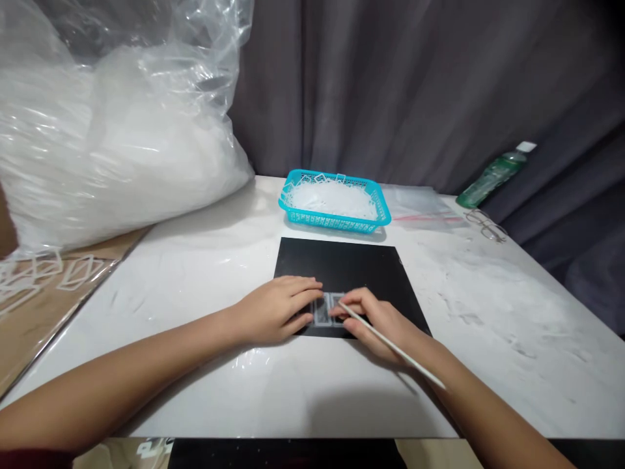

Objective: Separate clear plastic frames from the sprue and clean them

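black sheet (336,260) lies flat on the white tabletop (224,260). small pale frames (329,303) lie side by side on it, between the hands. left hand (283,308): palm down, grip loosely spread, fingertips beside the frames. right hand (377,320): grip pinching a thin pale stick (390,345) between thumb and fingers, close over the frames. blue basket (332,220), filled with white pieces (336,197), stands beyond the sheet.

frames (329,311): plastic | mat (336,264): matt | bag (146,137): glossy plastic (crinkled) | curtain (390,85): cloth
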`<state>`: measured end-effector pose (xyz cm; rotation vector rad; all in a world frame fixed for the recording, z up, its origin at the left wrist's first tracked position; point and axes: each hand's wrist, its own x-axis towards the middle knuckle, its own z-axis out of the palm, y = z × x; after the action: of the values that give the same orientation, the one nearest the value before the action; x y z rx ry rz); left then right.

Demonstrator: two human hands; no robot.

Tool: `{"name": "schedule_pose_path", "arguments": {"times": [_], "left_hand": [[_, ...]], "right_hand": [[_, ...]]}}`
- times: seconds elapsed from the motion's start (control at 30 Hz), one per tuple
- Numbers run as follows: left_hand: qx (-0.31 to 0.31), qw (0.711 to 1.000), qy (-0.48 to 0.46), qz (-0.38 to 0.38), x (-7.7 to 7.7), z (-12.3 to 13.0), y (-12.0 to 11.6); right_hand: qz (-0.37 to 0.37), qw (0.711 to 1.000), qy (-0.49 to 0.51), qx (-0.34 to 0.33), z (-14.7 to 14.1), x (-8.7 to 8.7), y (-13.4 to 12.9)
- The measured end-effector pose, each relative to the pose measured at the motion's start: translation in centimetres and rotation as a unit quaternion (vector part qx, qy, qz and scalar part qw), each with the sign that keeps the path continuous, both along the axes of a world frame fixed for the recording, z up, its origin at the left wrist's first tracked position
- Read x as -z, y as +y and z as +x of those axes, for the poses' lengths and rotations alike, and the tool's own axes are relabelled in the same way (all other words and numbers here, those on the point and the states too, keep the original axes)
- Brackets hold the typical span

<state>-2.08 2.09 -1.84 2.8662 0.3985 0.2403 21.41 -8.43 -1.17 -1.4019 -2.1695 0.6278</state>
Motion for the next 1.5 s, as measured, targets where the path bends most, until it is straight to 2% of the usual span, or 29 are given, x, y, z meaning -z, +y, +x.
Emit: {"name": "schedule_pose_path", "arguments": {"times": [0.13, 0.27, 0.57, 0.73, 0.83, 0.97, 1.07, 1.13, 1.2, 1.27, 1.33, 1.4, 1.5], "left_hand": [[-0.018, 0.997, 0.071, -0.02, 1.3, -0.3, -0.4], [-0.031, 0.993, 0.11, -0.027, 1.5, -0.2, -0.5], [-0.046, 0.991, 0.12, -0.027, 1.3, 0.2, -0.9], [-0.051, 0.99, 0.131, -0.027, 1.2, 0.2, -1.0], [-0.053, 0.989, 0.135, -0.024, 1.2, 0.2, -1.0], [-0.052, 0.989, 0.139, -0.023, 1.2, 0.2, -1.0], [-0.051, 0.987, 0.151, -0.028, 1.0, 0.2, -0.9], [-0.049, 0.986, 0.156, -0.034, 0.9, 0.2, -0.9], [-0.046, 0.986, 0.155, -0.041, 1.0, 0.2, -0.8], [-0.043, 0.987, 0.145, -0.048, 1.1, 0.1, -0.8], [-0.038, 0.989, 0.133, -0.06, 1.0, 0.0, -0.6], [-0.026, 0.989, 0.12, -0.083, 0.6, -0.2, -0.2], [-0.013, 0.986, 0.116, -0.119, -0.5, -0.8, 0.8]], "right_hand": [[0.056, 0.995, -0.014, -0.083, -0.6, 0.4, -0.5], [0.055, 0.992, -0.032, -0.109, -1.0, 1.2, -0.4], [0.145, 0.978, -0.12, -0.092, -1.6, 1.7, -0.1], [0.204, 0.968, -0.102, -0.107, -1.2, 2.7, 0.1], [0.212, 0.966, -0.1, -0.106, -1.1, 3.5, 0.1], [0.225, 0.965, -0.119, -0.056, -0.9, 2.9, 0.3], [0.256, 0.957, -0.121, 0.059, 0.7, 1.6, 1.0], [0.288, 0.934, -0.132, 0.167, 3.1, 1.1, 1.6], [0.305, 0.893, -0.165, 0.286, 6.4, 0.8, 2.0], [0.277, 0.853, -0.217, 0.385, 9.9, 0.8, 2.1], [0.248, 0.85, -0.24, 0.398, 12.4, 0.7, 2.1], [0.219, 0.87, -0.253, 0.362, 12.9, 0.6, 1.9], [0.187, 0.915, -0.201, 0.296, 9.2, 0.1, 1.5]]}}
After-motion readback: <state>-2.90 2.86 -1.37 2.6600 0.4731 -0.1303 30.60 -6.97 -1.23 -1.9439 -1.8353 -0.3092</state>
